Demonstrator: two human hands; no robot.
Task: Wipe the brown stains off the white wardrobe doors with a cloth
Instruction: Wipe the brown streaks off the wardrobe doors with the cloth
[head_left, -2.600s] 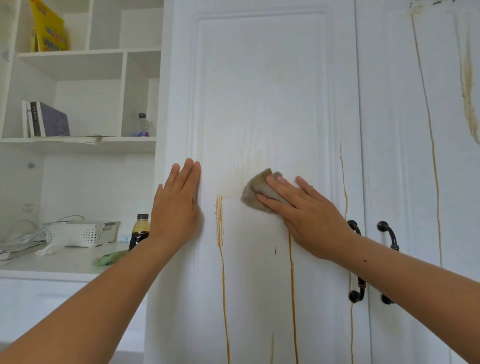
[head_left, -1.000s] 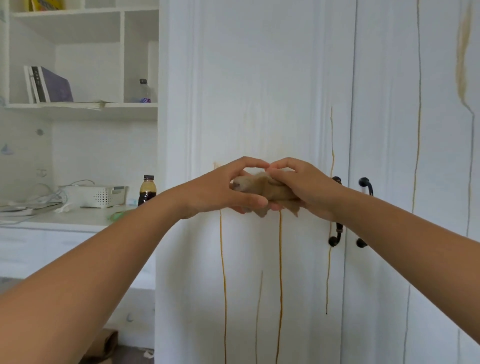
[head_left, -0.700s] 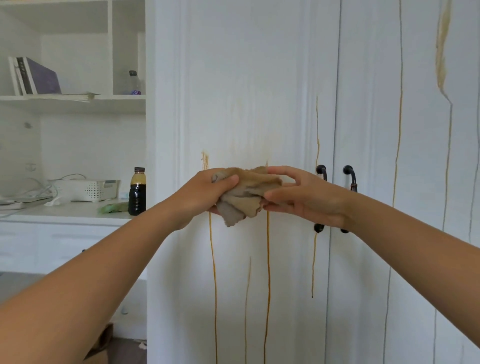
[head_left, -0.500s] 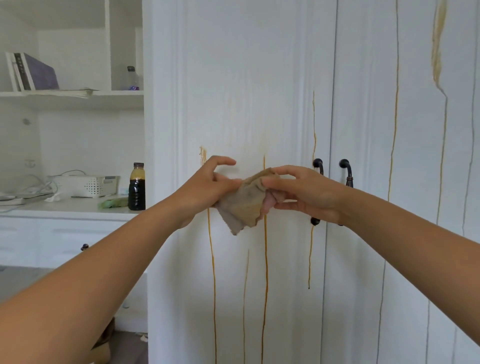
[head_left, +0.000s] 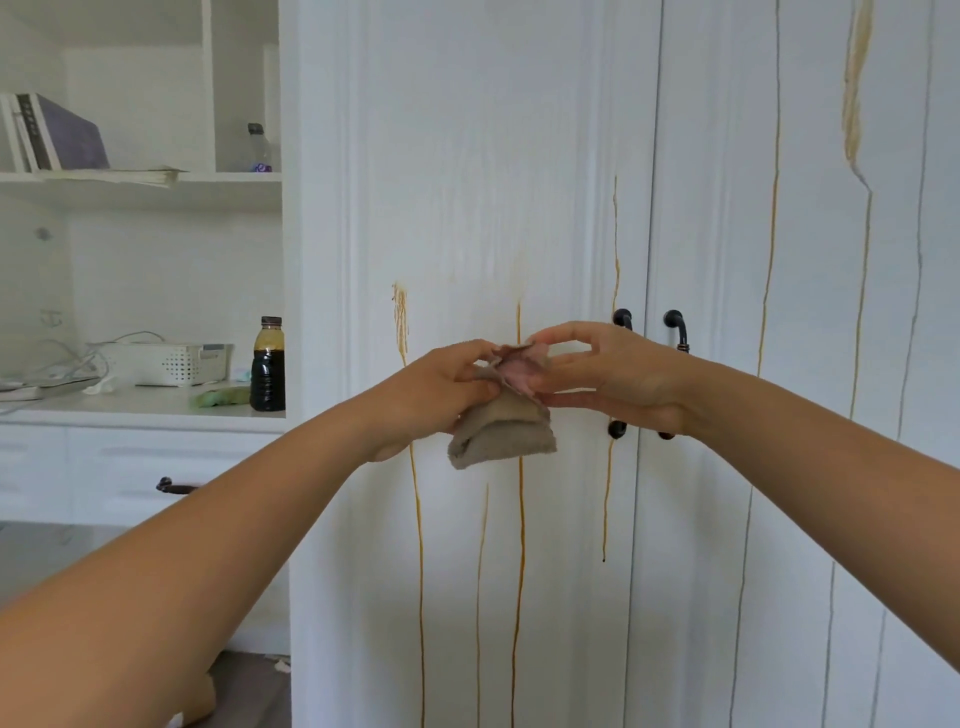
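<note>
Just left of the black handles (head_left: 678, 330), at about their height, my left grip (head_left: 441, 389) and right grip (head_left: 613, 379) meet in front of the left wardrobe door (head_left: 467, 182). Both are grasping the cloth (head_left: 501, 431). The left pinches its bunched top with curled fingers, and the right pinches the same top between thumb and fingertips, its wrist covering the lower part of the handles. The cloth is beige-brown and folded, and it hangs below both grips. I cannot tell whether it touches the door. A pinkish patch shows at its top.

Brown stains (head_left: 521, 519) run down the door left of the handles as thin vertical streaks, one starting in a smeared blotch at handle-top height. More streaks mark the right wardrobe door (head_left: 805, 312), right of the handles, with a wide one high up. Far left of the handles, a dark bottle (head_left: 268, 369), a white basket (head_left: 166, 361) and a green rag (head_left: 221, 397) sit on the white worktop (head_left: 130, 408).
</note>
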